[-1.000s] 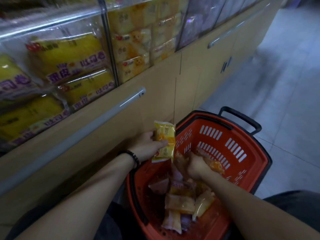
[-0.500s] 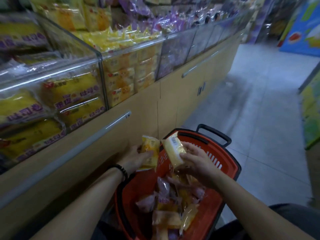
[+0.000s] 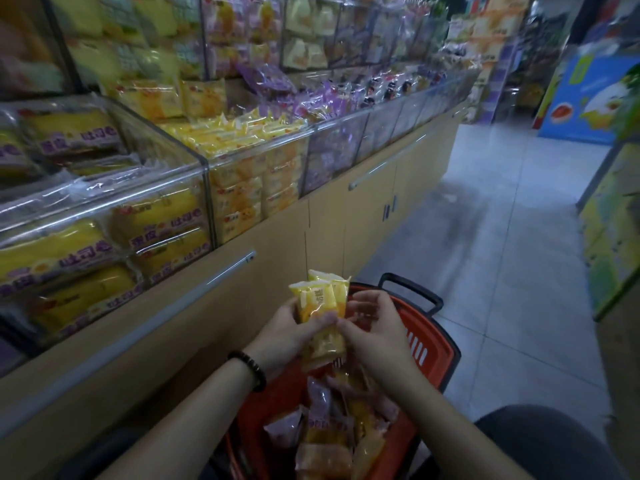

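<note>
Both forearms are reaching forward and meeting over the basket (image 3: pixel 433 341); the left hand (image 3: pixel 285 329), a bracelet (image 3: pixel 249 370) on its wrist, is curling its fingers round the packets (image 3: pixel 320 306) from the left, thumb lying across their front; the right hand (image 3: pixel 377 327) is pinching their right edge with bent fingertips; the packets are standing nearly upright between the two hands, above the snacks (image 3: pixel 325 431) lying in the basket, beside the counter (image 3: pixel 173 323).

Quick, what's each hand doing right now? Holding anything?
Left hand: grips the yellow snack packets.
Right hand: pinches the same packets at their right edge.
</note>
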### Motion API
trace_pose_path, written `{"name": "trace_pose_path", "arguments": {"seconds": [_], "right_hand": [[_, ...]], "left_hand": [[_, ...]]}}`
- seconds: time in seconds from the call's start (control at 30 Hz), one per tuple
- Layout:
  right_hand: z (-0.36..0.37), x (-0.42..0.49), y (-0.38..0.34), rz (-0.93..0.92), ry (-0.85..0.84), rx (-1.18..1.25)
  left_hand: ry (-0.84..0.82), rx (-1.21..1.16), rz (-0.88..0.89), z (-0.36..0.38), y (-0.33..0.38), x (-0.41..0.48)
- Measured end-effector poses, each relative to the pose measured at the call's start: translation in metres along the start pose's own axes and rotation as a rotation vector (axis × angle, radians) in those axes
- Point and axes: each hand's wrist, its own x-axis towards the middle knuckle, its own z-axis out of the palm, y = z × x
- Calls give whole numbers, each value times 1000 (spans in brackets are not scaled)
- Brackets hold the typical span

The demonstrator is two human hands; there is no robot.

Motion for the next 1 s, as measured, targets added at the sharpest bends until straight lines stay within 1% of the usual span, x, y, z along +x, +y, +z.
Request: {"name": "trace_pose_path", "arguments": {"seconds": [0.03,0.07,0.13,0.2,0.33,0.4,0.47,0.53,0.63,0.67,0.73,0.8,0.9,1.0], "right_hand": [[-5,3,-4,49,-48,30],[-11,5,-9,74,-106,8],[-21,6,-18,63,-197,-105],[-24,6,-27,26,-210,-157],[-23,9,-49,0,-167,17],[-22,12,-60,-10,-192,72],[-25,16,-74,-5,-249,126],[-30,26,-96,-76,-236,95],[-39,51,-142,-292,-106,15],[-41,60,-160,-360,-107,-6],[-40,78,-192,-457,-174,-95],[-34,94,-215,-507,-222,-143],[-24,114,-239,-523,-253,-89],[-8,127,-259,-472,-286,15]], "left_hand": [[11,8,9,2,3,-1],[25,22,15,4,7,-3],[67,54,54,8,16,-8],[99,82,75,11,27,-11],[63,114,94,9,55,-18],[65,208,69,3,75,-22],[79,302,95,-3,99,-27],[94,410,148,-7,127,-33],[95,607,271,-13,171,-36],[96,665,322,-15,186,-36],[112,748,401,-21,216,-36],[117,798,445,-28,243,-36],[96,899,462,-40,275,-38],[126,932,381,-54,301,-43]]}}
